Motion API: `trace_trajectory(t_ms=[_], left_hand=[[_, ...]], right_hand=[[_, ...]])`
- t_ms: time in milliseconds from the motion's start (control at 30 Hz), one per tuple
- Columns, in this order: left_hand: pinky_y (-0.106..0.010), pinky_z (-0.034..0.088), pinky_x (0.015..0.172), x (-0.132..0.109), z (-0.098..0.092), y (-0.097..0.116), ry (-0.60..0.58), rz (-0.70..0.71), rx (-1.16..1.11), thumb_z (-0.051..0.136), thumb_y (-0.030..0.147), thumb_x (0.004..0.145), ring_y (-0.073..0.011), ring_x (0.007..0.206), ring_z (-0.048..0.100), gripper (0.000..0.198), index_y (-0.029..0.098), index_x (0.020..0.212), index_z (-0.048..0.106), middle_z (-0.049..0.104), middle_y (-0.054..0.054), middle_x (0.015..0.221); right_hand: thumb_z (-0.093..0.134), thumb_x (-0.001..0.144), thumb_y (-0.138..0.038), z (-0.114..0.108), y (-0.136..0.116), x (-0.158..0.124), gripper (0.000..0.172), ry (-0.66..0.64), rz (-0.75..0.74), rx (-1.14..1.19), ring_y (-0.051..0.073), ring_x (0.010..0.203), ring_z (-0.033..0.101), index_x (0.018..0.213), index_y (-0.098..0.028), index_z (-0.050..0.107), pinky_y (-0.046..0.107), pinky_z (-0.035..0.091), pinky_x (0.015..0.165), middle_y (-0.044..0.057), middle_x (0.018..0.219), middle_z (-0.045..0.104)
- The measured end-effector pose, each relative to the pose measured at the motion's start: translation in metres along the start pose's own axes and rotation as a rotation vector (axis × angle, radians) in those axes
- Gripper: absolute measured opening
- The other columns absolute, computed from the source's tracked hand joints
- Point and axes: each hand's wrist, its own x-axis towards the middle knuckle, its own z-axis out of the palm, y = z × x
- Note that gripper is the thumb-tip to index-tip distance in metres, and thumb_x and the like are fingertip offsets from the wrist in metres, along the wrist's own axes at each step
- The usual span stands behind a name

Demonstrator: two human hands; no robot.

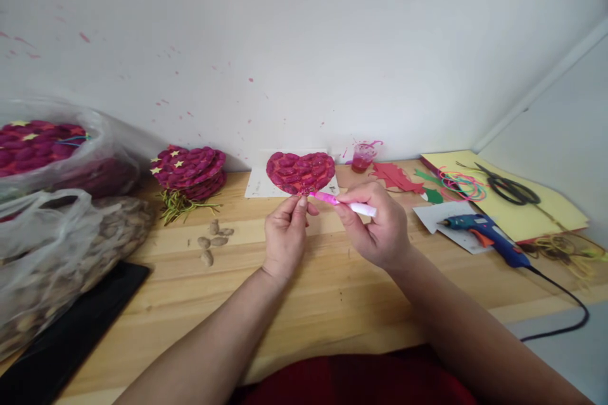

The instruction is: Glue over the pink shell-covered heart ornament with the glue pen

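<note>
My right hand (375,224) is closed around a slim paintbrush (363,209) with a white handle and a pink-stained front end. The brush points left, its tip meeting the fingertips of my left hand (287,231). Those fingers are pinched together at the lower point of a magenta heart (300,172) covered in painted peanuts; whether they grip the heart or a small piece in front of it, I cannot make out. Under the heart lies a paint-spotted white sheet (256,184). Behind my right hand, a clear cup (363,158) holds pink-red paint.
Left are stacked peanut hearts (190,170) with yellow stars, loose peanuts (213,241), and plastic bags of hearts (47,145) and peanuts (95,253). Right are red paper cutouts (396,177), scissors (510,189), yellow sheets (546,212) and a corded blue glue gun (494,237).
</note>
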Motion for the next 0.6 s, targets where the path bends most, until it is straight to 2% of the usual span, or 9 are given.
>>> trace_trajectory(t_ms=[233, 400, 600], left_hand=[[-0.025, 0.044, 0.061, -0.0013, 0.0003, 0.0016, -0.015, 0.0, -0.047, 0.061, 0.039, 0.093, -0.0122, 0.06, 0.049, 0.03, 0.018, 0.072, 0.067, 0.065, -0.002, 0.07], [-0.024, 0.043, 0.061, -0.0014, -0.0002, 0.0016, -0.011, -0.046, -0.051, 0.06, 0.041, 0.093, -0.0119, 0.06, 0.048, 0.032, 0.018, 0.073, 0.067, 0.064, -0.002, 0.072], [-0.025, 0.043, 0.062, -0.0007, -0.0002, 0.0008, -0.025, -0.031, -0.071, 0.061, 0.04, 0.093, -0.0119, 0.061, 0.048, 0.03, 0.018, 0.073, 0.066, 0.063, -0.001, 0.072]], right_hand=[[0.066, 0.092, -0.016, 0.0008, 0.001, -0.0016, 0.013, -0.014, 0.02, 0.031, 0.017, 0.078, 0.063, 0.101, -0.023, 0.06, 0.034, 0.052, 0.072, 0.001, 0.083, 0.069], [0.066, 0.091, -0.016, -0.0008, 0.0049, -0.0026, 0.013, 0.036, 0.041, 0.022, 0.018, 0.077, 0.063, 0.101, -0.023, 0.061, 0.034, 0.05, 0.068, 0.002, 0.083, 0.067], [0.066, 0.091, -0.016, 0.0023, 0.0038, -0.0028, 0.013, 0.006, 0.022, 0.063, 0.017, 0.078, 0.064, 0.101, -0.023, 0.061, 0.034, 0.051, 0.073, 0.001, 0.086, 0.069]])
